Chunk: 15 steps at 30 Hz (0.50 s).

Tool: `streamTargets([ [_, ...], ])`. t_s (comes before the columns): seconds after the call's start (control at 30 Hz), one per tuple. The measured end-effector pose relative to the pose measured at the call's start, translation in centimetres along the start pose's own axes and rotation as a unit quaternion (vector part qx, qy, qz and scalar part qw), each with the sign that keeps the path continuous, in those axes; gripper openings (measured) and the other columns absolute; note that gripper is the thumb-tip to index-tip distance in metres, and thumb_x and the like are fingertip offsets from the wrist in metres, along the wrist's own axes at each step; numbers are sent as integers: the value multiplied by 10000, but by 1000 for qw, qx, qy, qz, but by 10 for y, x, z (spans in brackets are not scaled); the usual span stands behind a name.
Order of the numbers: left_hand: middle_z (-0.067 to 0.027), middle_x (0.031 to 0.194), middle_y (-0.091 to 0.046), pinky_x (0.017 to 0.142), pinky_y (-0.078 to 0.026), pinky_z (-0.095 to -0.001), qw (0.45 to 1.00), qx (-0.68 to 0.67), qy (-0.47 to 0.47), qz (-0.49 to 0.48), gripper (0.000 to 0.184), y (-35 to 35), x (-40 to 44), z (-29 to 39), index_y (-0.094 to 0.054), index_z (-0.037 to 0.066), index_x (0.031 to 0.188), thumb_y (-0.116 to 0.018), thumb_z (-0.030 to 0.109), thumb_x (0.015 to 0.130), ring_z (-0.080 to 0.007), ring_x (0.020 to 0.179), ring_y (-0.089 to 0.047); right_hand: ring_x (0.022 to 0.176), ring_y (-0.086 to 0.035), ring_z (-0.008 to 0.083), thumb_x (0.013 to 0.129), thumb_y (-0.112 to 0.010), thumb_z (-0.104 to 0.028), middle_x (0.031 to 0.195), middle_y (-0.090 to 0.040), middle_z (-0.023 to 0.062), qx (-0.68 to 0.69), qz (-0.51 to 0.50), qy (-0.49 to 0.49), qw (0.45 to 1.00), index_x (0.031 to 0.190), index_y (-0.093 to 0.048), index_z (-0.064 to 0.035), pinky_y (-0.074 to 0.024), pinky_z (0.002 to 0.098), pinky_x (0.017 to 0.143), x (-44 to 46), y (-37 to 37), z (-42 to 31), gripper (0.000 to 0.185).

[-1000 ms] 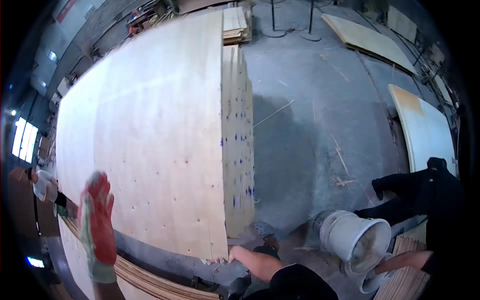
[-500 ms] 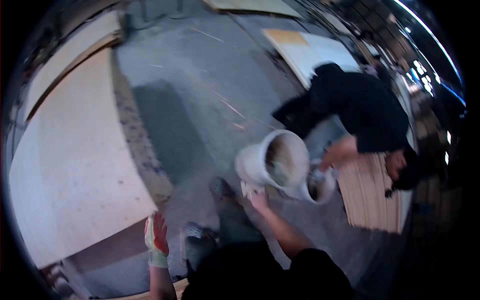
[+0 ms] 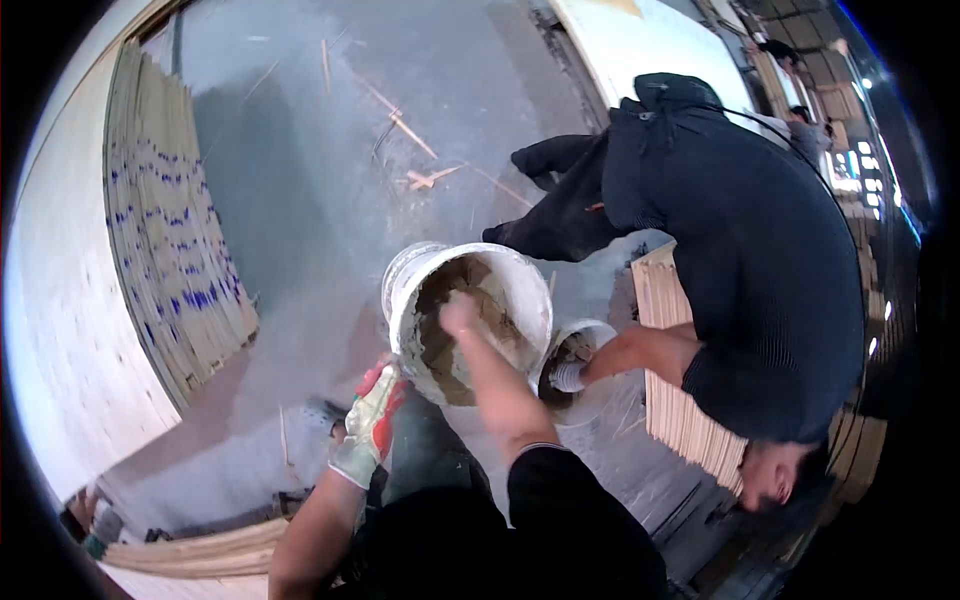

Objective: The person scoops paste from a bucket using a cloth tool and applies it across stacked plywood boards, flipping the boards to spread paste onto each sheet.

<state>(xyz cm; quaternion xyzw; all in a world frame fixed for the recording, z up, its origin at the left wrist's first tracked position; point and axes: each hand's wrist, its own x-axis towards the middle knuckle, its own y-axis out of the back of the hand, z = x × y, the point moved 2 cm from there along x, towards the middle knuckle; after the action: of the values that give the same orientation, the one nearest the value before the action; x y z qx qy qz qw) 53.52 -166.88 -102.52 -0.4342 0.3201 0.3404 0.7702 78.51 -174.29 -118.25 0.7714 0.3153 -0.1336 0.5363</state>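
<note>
A large white bucket (image 3: pixel 540 290) stands tilted towards me, its inside coated with a brownish paste (image 3: pixel 440 350). My right hand (image 3: pixel 460 314) reaches down into it; the fingers are partly hidden against the paste, so their grip does not show clearly. At the bucket's near left side is my left hand (image 3: pixel 372 418), in a white and red work glove. Its fingers are stretched out close to the rim, holding nothing visible; whether they touch it is unclear. A smaller white bucket (image 3: pixel 603 335) stands just to the right, with a co-worker's gloved hand (image 3: pixel 570 376) inside it.
A bent-over co-worker (image 3: pixel 740 240) is close on the right, beside a stack of thin wood sheets (image 3: pixel 690 400). On the left stands a tall veneer stack (image 3: pixel 180 240) with blue marks on its edges. Wood scraps (image 3: pixel 430 180) lie on the floor; more sheets (image 3: pixel 200 550) are near my feet.
My right hand has gone from beside the large bucket into it. My left hand has moved from the sheet stack's corner to the bucket. The view has shifted, and the co-worker appears nearer.
</note>
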Motion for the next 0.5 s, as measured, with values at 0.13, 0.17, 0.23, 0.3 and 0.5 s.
streamTargets([
  [0.13,-59,1428,-563,1048,-418,-438,993,-52,-78,66,481,-26,-12,1,-511,156,1420,-592,365,995,-276,1258,-563,1095,-645,386,872,-630,-212,1177,-673,237,30,-156,50,986,1148,-664,21,-507,479,941,-36,-21,-17,363],
  [0.17,-52,1412,-568,1040,-420,-412,992,-82,-56,83,479,-31,-17,2,-513,132,1419,-610,331,995,-248,1255,-560,1095,-645,386,872,-630,-212,1177,-673,237,29,-163,59,984,1148,-664,21,-507,479,941,-45,-16,-11,363],
  [0.23,-69,1447,-542,1082,-377,-439,992,-99,-60,46,518,-38,-20,0,-477,111,1443,-604,347,1001,-265,1305,-524,1106,-638,314,917,-603,-169,1244,-656,163,221,-267,-195,918,1233,-628,11,-520,447,938,-52,13,14,364],
  [0.3,-73,1455,-533,1083,-374,-432,993,-85,-78,34,509,-29,-41,-14,-483,131,1441,-586,367,1002,-269,1307,-515,1088,-640,283,937,-603,-155,1240,-654,135,376,-346,-159,845,1247,-623,-12,-535,430,934,-71,30,38,341],
  [0.5,-64,1411,-566,1042,-401,-405,942,-201,-205,171,486,30,-190,-162,-534,156,1403,-578,415,995,-248,1237,-553,1186,-602,244,993,-546,-195,1303,-618,115,553,-500,-26,666,1326,-561,-41,-498,438,1036,-167,130,62,367],
])
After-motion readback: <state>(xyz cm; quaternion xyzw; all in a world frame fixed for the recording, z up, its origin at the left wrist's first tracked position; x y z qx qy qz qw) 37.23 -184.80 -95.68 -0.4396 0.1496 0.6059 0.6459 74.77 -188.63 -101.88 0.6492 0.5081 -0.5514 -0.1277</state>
